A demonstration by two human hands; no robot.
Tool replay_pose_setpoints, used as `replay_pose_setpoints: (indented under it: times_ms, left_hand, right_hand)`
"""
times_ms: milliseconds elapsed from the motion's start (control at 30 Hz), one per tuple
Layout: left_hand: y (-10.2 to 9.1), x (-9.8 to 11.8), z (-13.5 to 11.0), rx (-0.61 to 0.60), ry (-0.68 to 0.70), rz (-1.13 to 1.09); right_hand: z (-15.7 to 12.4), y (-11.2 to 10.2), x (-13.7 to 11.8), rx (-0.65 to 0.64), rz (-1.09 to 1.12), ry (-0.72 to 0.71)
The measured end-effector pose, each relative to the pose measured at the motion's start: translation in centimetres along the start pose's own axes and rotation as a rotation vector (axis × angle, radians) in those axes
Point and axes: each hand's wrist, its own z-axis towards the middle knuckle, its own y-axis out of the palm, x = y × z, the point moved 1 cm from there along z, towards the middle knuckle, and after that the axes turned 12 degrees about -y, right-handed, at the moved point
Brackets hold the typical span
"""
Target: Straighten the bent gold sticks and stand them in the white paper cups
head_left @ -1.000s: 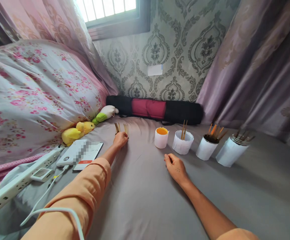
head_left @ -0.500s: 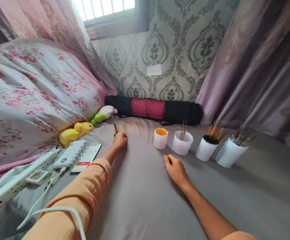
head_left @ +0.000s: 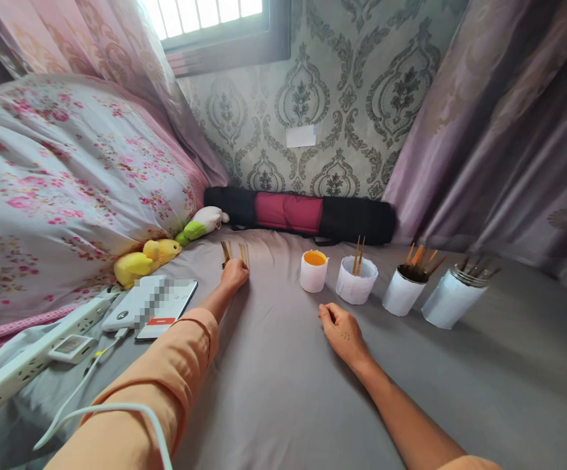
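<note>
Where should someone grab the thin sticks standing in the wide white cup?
Probably by their upper ends, with the right hand coming from above: the sticks rise nearly upright past the rim of the cup, leaving their tops exposed, while its wall hides the lower ends.

It was a home bedroom, shown by the floral bedding (head_left: 77,176), plush toys (head_left: 149,261), damask wallpaper (head_left: 346,98), draped curtains (head_left: 498,130) and creased grey sheet (head_left: 273,372).
</note>
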Motion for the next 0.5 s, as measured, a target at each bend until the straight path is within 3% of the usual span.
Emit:
replay_pose_setpoints:
  times_ms: [500]
  left_hand:
    - [-0.57, -0.01, 0.90, -0.068, -0.151, -0.232]
  right_hand:
    - [-0.03, -0.10, -0.21, 0.000, 0.003, 0.005]
